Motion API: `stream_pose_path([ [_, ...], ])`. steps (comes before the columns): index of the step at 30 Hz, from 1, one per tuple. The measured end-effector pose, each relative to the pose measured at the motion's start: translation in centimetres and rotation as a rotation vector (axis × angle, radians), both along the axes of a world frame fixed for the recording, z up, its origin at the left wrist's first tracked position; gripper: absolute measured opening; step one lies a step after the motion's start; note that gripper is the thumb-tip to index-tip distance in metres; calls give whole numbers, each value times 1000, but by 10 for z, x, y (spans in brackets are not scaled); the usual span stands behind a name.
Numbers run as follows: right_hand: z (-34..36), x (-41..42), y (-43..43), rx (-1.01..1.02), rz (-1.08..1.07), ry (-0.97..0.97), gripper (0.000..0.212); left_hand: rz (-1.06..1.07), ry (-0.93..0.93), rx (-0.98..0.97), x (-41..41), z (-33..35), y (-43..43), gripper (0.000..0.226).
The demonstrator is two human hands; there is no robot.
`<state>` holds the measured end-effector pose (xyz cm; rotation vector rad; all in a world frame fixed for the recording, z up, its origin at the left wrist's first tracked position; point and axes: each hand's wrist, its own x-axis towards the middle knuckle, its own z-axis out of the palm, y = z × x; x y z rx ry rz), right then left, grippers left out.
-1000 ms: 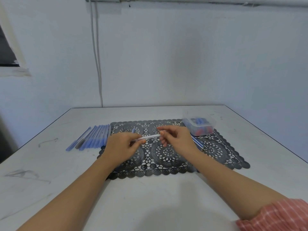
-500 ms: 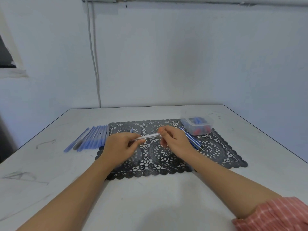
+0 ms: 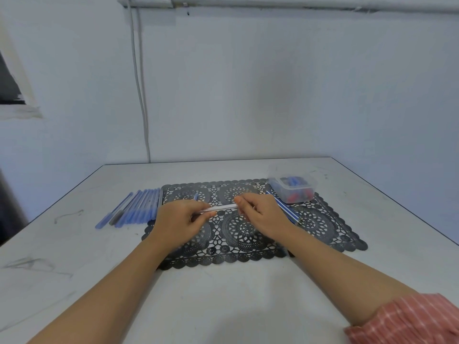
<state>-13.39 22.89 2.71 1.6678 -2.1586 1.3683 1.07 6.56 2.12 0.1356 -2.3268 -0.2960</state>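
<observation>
Head view: a pale table (image 3: 223,294) stands against a blue-white wall (image 3: 273,95). On its black lace mat (image 3: 323,227), a clear tub (image 3: 293,188) holds blue and red pieces. Left hand (image 3: 178,219) and right hand (image 3: 263,214) pinch a clear pen barrel (image 3: 222,208) above the mat.

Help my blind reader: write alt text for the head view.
Left hand and right hand pinch a clear pen over a black lace placemat on a white table. Blue pens lie left of the mat; a clear tub sits at its far right corner.
</observation>
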Motion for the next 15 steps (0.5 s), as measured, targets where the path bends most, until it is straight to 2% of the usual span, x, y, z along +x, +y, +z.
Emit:
stream_pose_path([
  [2, -1, -2, 0, -18, 17, -11, 30, 1, 0, 0, 0, 1, 1, 41],
  [6, -3, -5, 1, 19, 46, 85, 16, -3, 5, 11, 0, 1, 0, 40],
  [10, -2, -5, 1, 18, 9, 114, 27, -20, -5, -15, 0, 2, 0, 37],
  [15, -4, -7, 0, 23, 38, 134, 24, -18, 5, 20, -1, 2, -1, 38],
])
